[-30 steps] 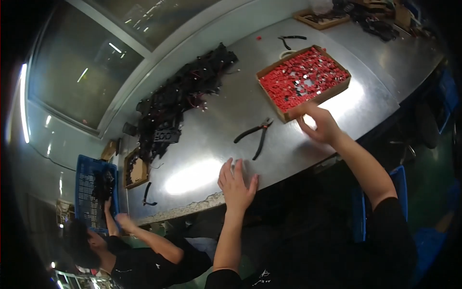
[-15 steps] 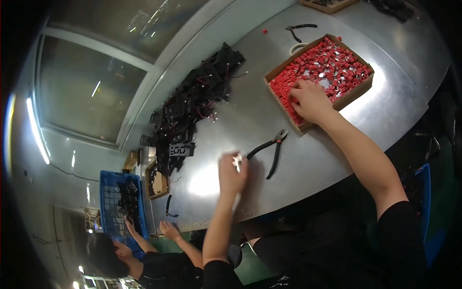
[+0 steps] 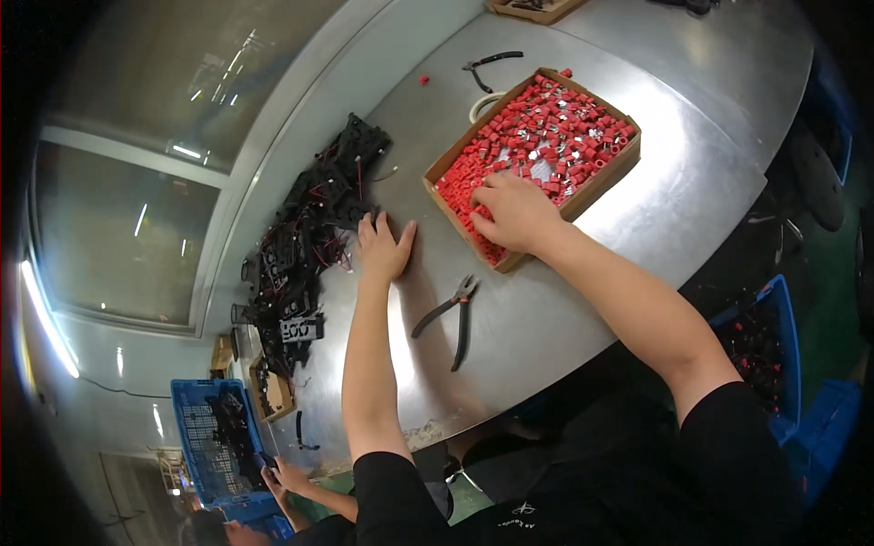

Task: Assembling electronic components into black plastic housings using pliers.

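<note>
My left hand (image 3: 384, 250) is open, its fingers apart and stretched toward the near edge of a pile of black plastic parts (image 3: 305, 227) with thin red and black wires. Nothing shows in it. My right hand (image 3: 517, 214) reaches into a shallow cardboard box (image 3: 569, 211) filled with small red plastic pieces (image 3: 596, 141), some with shiny metal bits. Its fingers are bent, with a gap between thumb and fingertips; I see nothing held there. Between my hands and the near table edge lie black-handled cutting pliers (image 3: 462, 296), jaws pointing away and handles spread.
Another pair of pliers (image 3: 492, 61) and a pale ring (image 3: 482, 106) lie behind the box on the metal table (image 3: 546, 309). At the left, a person's hand (image 3: 287, 478) is beside a blue crate (image 3: 187, 437). A blue bin (image 3: 790, 355) stands lower right.
My left hand has moved away from beside the pliers to the black pile and opened; the light object in it no longer shows. The view has shifted, while my right hand stays in the box.
</note>
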`<act>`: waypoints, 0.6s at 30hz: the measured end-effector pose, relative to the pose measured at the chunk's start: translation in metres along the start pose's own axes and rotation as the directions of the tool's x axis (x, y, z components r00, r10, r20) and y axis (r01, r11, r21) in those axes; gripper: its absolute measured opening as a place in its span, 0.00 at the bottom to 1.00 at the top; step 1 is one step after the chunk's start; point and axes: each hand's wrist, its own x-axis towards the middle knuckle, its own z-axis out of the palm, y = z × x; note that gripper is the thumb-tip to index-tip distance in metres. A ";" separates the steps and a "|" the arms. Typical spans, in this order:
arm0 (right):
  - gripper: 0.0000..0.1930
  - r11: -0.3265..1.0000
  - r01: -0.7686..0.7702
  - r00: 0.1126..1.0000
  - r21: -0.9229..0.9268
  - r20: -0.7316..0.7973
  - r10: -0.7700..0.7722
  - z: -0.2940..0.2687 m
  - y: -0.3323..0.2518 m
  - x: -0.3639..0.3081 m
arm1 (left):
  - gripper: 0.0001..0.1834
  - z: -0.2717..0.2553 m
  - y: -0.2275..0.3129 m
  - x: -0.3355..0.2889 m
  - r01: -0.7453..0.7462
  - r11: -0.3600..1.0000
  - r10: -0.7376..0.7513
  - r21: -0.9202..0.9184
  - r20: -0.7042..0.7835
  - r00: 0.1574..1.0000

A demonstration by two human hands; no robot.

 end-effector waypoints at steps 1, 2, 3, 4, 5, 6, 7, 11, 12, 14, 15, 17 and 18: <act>0.14 1.000 -0.008 1.000 -0.004 -0.004 0.008 0.001 0.002 -0.001 | 0.42 -0.012 0.010 -0.012 -0.037 0.999 0.037 0.009 0.041 0.998; 0.14 1.000 0.001 1.000 -0.012 -0.006 -0.001 0.001 0.000 0.000 | 0.40 -0.023 0.013 -0.026 -0.065 0.998 0.063 0.023 0.077 0.995; 0.14 1.000 0.015 1.000 -0.018 -0.008 -0.015 0.000 -0.003 0.000 | 0.40 -0.030 0.010 -0.043 -0.059 0.998 0.057 0.027 0.071 0.996; 0.14 1.000 0.021 1.000 -0.017 -0.008 -0.022 0.000 -0.005 0.000 | 0.38 -0.034 0.006 -0.062 -0.130 0.992 0.130 0.002 0.021 0.991; 0.14 0.999 0.024 1.000 -0.030 -0.011 -0.024 -0.001 -0.006 0.000 | 0.35 -0.037 0.003 -0.078 -0.202 0.979 0.201 -0.020 -0.030 0.979; 0.14 0.999 0.020 1.000 -0.046 -0.016 -0.020 -0.003 -0.006 -0.001 | 0.35 -0.044 0.006 -0.091 -0.204 0.979 0.203 -0.020 -0.031 0.979; 0.14 0.999 0.018 1.000 -0.050 -0.017 -0.019 -0.002 -0.005 -0.003 | 0.32 -0.053 0.010 -0.103 -0.224 0.972 0.224 -0.072 -0.007 0.975; 0.14 0.999 0.015 0.999 -0.047 -0.044 -0.017 -0.001 -0.001 -0.004 | 0.22 -0.087 0.018 -0.108 -0.100 0.834 0.220 -0.543 0.159 0.962; 0.14 0.999 0.028 0.999 -0.018 -0.041 -0.029 0.000 -0.008 -0.003 | 0.29 -0.090 -0.002 -0.108 -0.334 0.865 0.390 -0.373 0.081 0.917; 0.14 0.999 0.051 0.998 -0.009 -0.033 -0.051 -0.001 -0.009 -0.003 | 0.34 -0.091 -0.018 -0.110 -0.404 0.861 0.454 -0.309 0.108 0.884; 0.14 0.997 0.073 0.997 0.005 -0.025 -0.072 0.000 -0.010 -0.001 | 0.39 -0.091 -0.028 -0.109 -0.472 0.848 0.512 -0.241 0.143 0.847; 0.13 0.996 0.086 0.994 0.019 -0.064 -0.085 0.004 -0.012 0.001 | 0.47 -0.091 -0.047 -0.105 -0.510 0.816 0.557 -0.271 0.135 0.820; 0.12 0.994 0.092 0.993 0.063 -0.081 -0.087 0.004 -0.009 0.000 | 0.46 -0.094 -0.045 -0.107 -0.373 0.901 0.418 -0.220 0.212 0.884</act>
